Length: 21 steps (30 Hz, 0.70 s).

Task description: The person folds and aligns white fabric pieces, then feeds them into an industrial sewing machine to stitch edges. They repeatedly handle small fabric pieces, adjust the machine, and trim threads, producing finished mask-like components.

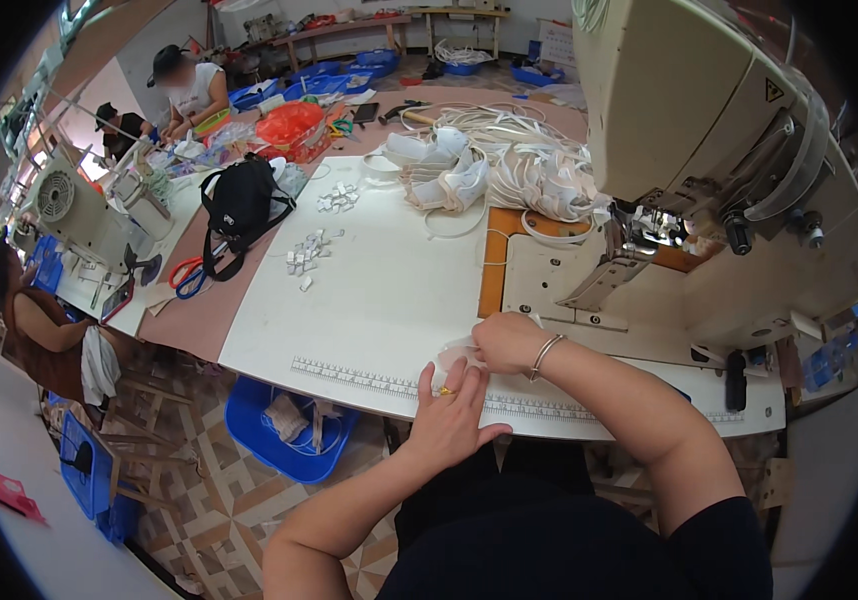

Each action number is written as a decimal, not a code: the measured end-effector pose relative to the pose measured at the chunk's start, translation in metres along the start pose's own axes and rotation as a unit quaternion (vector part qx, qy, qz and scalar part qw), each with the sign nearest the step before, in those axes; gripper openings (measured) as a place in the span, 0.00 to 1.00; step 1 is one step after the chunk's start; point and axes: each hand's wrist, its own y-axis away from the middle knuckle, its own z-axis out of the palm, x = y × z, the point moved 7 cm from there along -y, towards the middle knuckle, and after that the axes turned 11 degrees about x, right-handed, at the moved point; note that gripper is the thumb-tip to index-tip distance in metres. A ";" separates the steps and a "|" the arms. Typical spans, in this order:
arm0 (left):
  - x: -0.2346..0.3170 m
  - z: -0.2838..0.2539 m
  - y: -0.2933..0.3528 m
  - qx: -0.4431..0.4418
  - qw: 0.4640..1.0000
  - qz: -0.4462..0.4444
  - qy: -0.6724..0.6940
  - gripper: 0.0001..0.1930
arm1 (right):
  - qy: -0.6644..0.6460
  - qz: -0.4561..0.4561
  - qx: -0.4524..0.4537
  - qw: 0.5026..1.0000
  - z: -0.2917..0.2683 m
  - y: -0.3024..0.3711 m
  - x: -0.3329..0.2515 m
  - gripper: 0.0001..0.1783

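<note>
At the front of the white sewing table (389, 300), a small pale fabric piece (456, 354) lies under my hands. My left hand (452, 410) rests flat with its fingers stretched out, the tips at the fabric's near edge; a yellow ring is on one finger. Curled just beyond it, my right hand (509, 343) pinches the fabric's right side, and a bangle circles that wrist. Much of the piece is covered by my fingers. A printed ruler strip (359, 378) runs along the table's front edge, passing beneath my left hand.
An industrial sewing machine (689, 90) stands at the right. Behind its bed lie bundled pale fabric pieces (449, 180). Small white pieces (307, 252) are scattered left, near a black bag (242, 205) and scissors (189, 277). A blue bin (259, 430) sits below. Other people work at left.
</note>
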 end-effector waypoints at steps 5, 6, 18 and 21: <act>0.003 0.009 0.002 0.011 0.999 -0.033 -0.016 0.38 | -0.043 0.007 -0.035 0.998 -0.004 0.002 0.002 0.11; 0.002 0.009 0.002 0.009 0.999 -0.033 -0.014 0.37 | -0.081 0.001 -0.050 0.995 -0.011 0.002 0.006 0.10; -0.001 0.005 -0.005 0.000 0.999 -0.037 0.006 0.34 | -0.065 -0.047 0.001 0.997 -0.001 0.004 0.017 0.08; 0.000 0.007 -0.008 -0.010 1.000 -0.025 -0.005 0.34 | -0.038 -0.063 0.012 0.997 -0.002 0.005 0.010 0.07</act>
